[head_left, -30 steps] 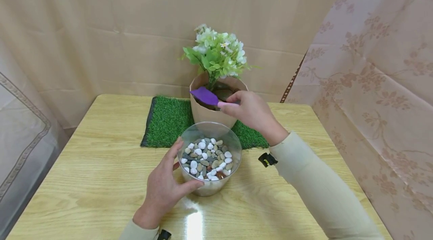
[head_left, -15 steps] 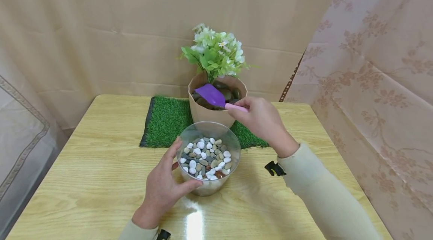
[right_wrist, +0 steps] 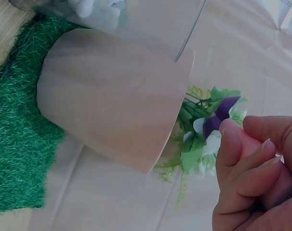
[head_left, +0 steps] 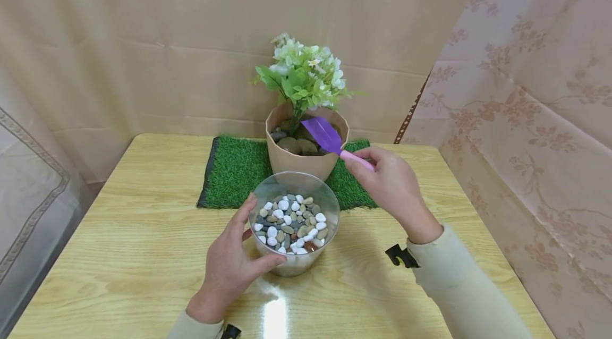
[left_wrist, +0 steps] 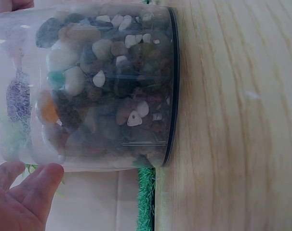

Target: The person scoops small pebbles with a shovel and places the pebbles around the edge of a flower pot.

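My right hand (head_left: 392, 182) grips the pink handle of a small purple trowel (head_left: 327, 136), its bare blade tilted over the right side of a beige flowerpot (head_left: 296, 166). Large dark stones (head_left: 290, 144) lie in the pot around the stem of a white-flowered plant (head_left: 306, 70). In front of the pot stands a clear plastic container (head_left: 297, 265) holding white, grey and brown pebbles (head_left: 289, 226). My left hand (head_left: 231, 267) holds this container by its near left side, thumb at the front rim. In the right wrist view, the fingers (right_wrist: 247, 166) wrap the trowel handle.
The pot stands on a green artificial grass mat (head_left: 239, 171) at the back of the wooden table (head_left: 143, 243). A beige cloth (head_left: 201, 52) hangs behind, and a flowered curtain (head_left: 540, 116) borders the right side.
My right hand has drawn back to the right and toward me with the trowel, whose blade moved from the pot's left side to its right. The left hand and container stay put.
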{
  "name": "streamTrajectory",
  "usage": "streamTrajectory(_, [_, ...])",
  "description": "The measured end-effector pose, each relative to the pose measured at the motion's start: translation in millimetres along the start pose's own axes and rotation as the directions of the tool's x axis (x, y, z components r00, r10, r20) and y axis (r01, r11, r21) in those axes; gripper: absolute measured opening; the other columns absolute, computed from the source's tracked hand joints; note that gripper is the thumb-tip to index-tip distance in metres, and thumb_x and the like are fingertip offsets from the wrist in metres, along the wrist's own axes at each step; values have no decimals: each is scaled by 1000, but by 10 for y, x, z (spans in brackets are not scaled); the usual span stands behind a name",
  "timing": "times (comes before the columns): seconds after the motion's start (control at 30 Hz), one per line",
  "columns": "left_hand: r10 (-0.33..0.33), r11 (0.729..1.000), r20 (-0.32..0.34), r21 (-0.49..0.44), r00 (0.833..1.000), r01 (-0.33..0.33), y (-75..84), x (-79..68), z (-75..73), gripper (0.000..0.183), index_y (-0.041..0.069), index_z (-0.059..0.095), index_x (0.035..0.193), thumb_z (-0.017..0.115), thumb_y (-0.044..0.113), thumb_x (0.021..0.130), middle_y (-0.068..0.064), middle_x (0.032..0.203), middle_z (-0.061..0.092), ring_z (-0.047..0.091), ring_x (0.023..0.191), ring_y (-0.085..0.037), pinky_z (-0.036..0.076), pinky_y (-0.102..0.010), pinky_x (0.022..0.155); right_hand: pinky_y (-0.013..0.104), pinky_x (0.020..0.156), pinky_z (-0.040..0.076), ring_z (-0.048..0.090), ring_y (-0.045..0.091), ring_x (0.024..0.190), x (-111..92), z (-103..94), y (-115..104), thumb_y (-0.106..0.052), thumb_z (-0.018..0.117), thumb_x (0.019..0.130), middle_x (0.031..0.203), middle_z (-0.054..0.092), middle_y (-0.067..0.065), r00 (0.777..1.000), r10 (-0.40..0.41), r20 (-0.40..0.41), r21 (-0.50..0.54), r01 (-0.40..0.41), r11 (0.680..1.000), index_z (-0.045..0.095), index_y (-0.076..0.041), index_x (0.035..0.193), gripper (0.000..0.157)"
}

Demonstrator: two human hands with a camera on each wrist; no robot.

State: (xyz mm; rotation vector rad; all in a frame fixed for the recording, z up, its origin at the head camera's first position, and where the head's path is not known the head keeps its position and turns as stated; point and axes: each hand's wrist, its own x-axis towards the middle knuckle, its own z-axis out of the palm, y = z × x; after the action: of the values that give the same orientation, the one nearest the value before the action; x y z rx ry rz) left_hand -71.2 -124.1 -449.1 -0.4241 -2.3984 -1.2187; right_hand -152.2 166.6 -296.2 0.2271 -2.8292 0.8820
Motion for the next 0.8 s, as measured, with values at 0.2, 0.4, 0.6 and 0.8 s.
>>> streamTrajectory(0.2, [4, 1000, -1, -3, 1000, -4, 2, 4, 10, 114, 10, 39, 158, 89, 65, 70, -10, 166, 40, 59, 136, -35, 66, -38, 88, 32, 53, 45, 55, 21, 63, -107, -35, 106, -51, 60, 103, 84, 67, 6, 998, 15, -59, 1, -15, 1000, 71, -12, 117, 44])
streamTrajectory(0.4, [-15, 1000, 2, -2, 1000, 15, 12, 3, 2, 115, 13, 37, 160, 92, 58, 69, -7, 167, 39, 58, 136, -34, 66, -38, 89, 33, 55, 46, 57, 21, 65, -185, -31, 226, -50, 54, 106, 89, 69, 9, 995, 36, -89, -22, -38, 999, 66, -9, 121, 46])
streamTrajectory(0.6, [-28, 1000, 4, 6, 1000, 28, 28, -1, -4, 116, 14, 36, 160, 94, 55, 68, -7, 167, 39, 58, 137, -35, 66, -38, 88, 33, 55, 45, 57, 21, 65, -247, 41, 383, -45, 46, 110, 88, 67, 10, 989, 94, -112, -48, -100, 994, 61, -3, 127, 47])
streamTrajectory(0.8, [-28, 1000, 5, 1, 1000, 28, 32, -1, 4, 116, 14, 35, 160, 94, 54, 68, -7, 167, 39, 58, 137, -35, 66, -38, 88, 34, 47, 42, 54, 22, 58, -249, 267, 660, -36, 42, 112, 76, 59, 9, 981, 170, -89, -79, -177, 981, 53, 4, 128, 44])
